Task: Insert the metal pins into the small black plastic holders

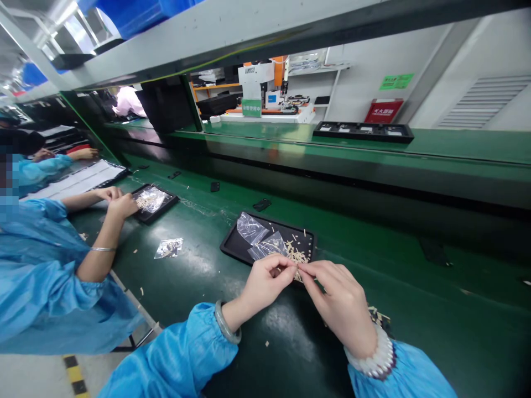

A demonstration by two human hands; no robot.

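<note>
My left hand (pixel 267 283) and my right hand (pixel 338 298) meet fingertip to fingertip above the front edge of a black tray (pixel 232 243). Both are closed in a pinch. Whatever sits between the fingertips is too small and covered to make out. Inside the tray lie many small beige strips (pixel 296 253) and two clear plastic bags (pixel 251 228). Some of the strips are hidden behind my fingers. Partly covered by my right wrist, a pile of dark and beige pieces (pixel 379 319) rests on the green table (pixel 415 354).
At left a co-worker in a blue sleeve (pixel 37 282) works over another black tray (pixel 166 205). A small bag of pieces (pixel 169 248) lies between us. Small black parts (pixel 262 205) are scattered behind my tray. A raised shelf (pixel 269 135) runs along the back, holding a long black tray (pixel 363 132).
</note>
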